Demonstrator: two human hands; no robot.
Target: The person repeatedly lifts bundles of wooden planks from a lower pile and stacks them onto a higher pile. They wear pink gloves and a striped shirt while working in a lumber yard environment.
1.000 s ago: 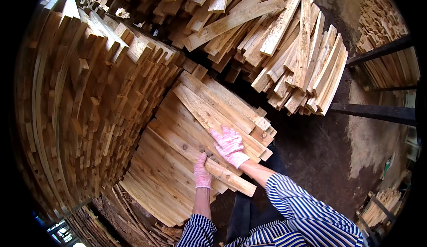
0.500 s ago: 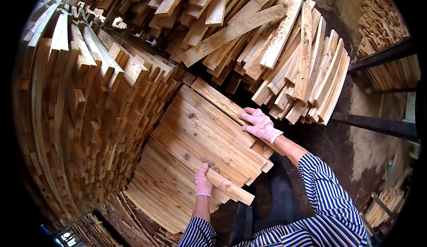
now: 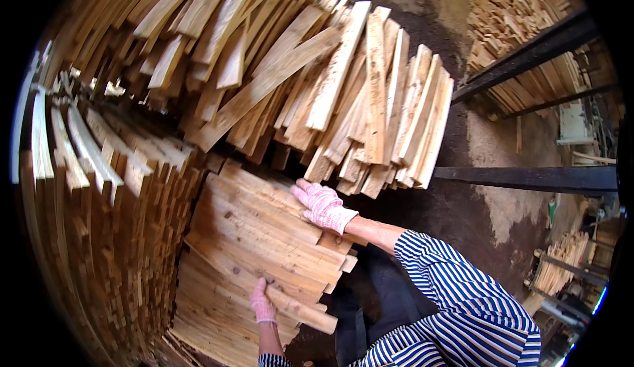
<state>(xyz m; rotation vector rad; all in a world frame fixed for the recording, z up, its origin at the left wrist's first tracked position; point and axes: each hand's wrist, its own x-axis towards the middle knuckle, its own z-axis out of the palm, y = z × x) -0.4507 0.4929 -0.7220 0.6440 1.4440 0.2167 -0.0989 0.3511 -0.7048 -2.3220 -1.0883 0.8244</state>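
Observation:
A broad layer of pale planks lies side by side in front of me. My left hand, in a pink-and-white knit glove, is closed around a wooden plank whose near end juts past its neighbours; some of its fingers are hidden by the wood. My right hand, gloved alike, lies over the wooden plank along the layer's far right edge. Its fingers reach over that plank's outer side, the thumb on top.
A tall stack of wood rises at the left. Just beyond my right hand, a heap of loose planks sticks out unevenly. Dark beams cross at the right. More stacked wood stands farther back.
The view has swung to the right, so the planks and both hands appear farther left. Both hands stay at about the same planks.

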